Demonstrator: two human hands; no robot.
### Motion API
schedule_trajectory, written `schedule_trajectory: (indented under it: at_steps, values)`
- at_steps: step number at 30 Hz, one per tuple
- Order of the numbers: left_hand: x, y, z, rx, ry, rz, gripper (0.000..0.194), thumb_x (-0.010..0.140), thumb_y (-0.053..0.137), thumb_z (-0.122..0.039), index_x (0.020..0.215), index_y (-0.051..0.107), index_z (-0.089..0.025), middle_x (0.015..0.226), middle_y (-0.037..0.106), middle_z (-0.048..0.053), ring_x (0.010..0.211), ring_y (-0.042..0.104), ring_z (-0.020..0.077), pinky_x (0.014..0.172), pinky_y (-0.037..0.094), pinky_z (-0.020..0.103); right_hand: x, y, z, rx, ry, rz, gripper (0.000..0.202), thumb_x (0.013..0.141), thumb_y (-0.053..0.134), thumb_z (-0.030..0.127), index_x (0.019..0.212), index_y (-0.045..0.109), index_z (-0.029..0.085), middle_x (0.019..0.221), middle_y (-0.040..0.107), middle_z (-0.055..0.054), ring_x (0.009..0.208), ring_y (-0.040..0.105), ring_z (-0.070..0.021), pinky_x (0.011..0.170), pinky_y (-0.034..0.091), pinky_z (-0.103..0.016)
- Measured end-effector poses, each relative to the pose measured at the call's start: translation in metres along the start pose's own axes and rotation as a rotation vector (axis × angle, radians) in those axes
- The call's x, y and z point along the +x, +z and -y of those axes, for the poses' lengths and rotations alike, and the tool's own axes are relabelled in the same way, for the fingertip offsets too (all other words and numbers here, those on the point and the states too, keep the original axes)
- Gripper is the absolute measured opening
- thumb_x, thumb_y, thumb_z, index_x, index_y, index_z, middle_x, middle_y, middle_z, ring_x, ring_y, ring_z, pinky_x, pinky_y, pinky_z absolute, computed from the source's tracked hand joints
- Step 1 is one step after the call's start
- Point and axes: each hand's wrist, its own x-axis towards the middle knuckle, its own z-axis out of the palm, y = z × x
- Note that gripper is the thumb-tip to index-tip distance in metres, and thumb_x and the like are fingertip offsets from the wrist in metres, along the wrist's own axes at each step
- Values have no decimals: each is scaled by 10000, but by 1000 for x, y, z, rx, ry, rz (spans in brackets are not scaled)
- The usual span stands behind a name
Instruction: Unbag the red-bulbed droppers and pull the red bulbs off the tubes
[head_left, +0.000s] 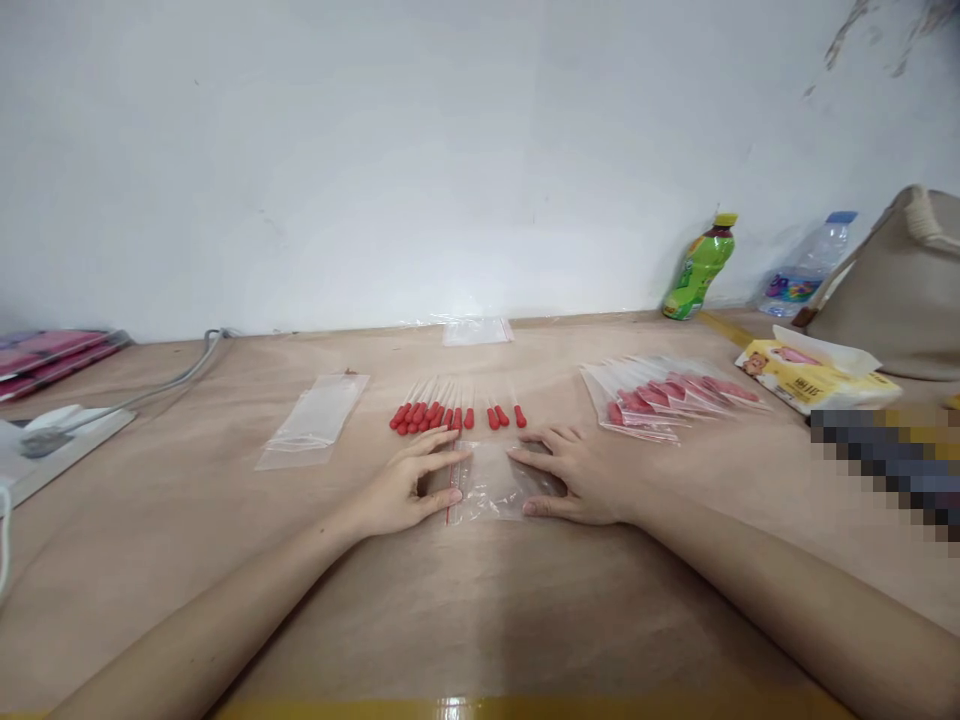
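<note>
Left hand (pixel 409 485): fingers spread on clear bag (pixel 489 480)
Right hand (pixel 581 474): likewise, opposite end
Droppers (pixel 429 412) just beyond: nudging could scatter them

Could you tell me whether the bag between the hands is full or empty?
Empty: the transparent bag lies flat, the tabletop showing through, with nothing visible inside.

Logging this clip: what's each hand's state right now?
Left hand: open, touching the clear bag at its left end.
Right hand: open, touching its right end.

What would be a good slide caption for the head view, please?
Left hand and right hand touching a flat, clear bag, red-bulbed droppers lying beyond it.
</note>
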Motion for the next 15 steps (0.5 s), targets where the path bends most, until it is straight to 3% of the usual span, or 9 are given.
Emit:
schedule_trajectory:
  at_steps: [4, 7, 11, 15]
  values:
    - [-1, 5, 2, -79, 46, -162, 309, 795, 567, -359, 1084, 596, -257, 1210, 499, 64, 1124, 463, 212, 966, 370, 390, -1, 0, 2, 7, -19, -63, 553, 765, 477, 606, 1180, 529, 244, 1152, 531, -94, 1018, 490, -234, 835, 356, -385]
    - [3, 12, 3, -139, -79, -281, 275, 785, 567, -388, 993, 617, -216, 1035, 566, 61, 931, 545, 182, 830, 443, 343, -1, 0, -1, -21, 32, -152, 402, 806, 484, 521, 1036, 606, 215, 1034, 588, -75, 932, 524, -198, 799, 353, -344]
    - [9, 22, 1, -160, -315, -367, 420, 697, 620, -496, 976, 578, -186, 907, 563, 45, 771, 535, 163, 680, 450, 306, 1, -7, -18, -183, 258, -284, 230, 843, 455, 305, 892, 639, 176, 885, 614, -69, 847, 543, -190, 740, 343, -327]
    - [14, 27, -1, -136, -369, -349, 483, 651, 646, -521, 972, 555, -172, 896, 542, 50, 841, 514, 192, 733, 432, 336, -3, -31, -39, -424, 534, -219, 253, 763, 450, 183, 953, 616, 158, 958, 595, -103, 912, 524, -251, 713, 343, -346]
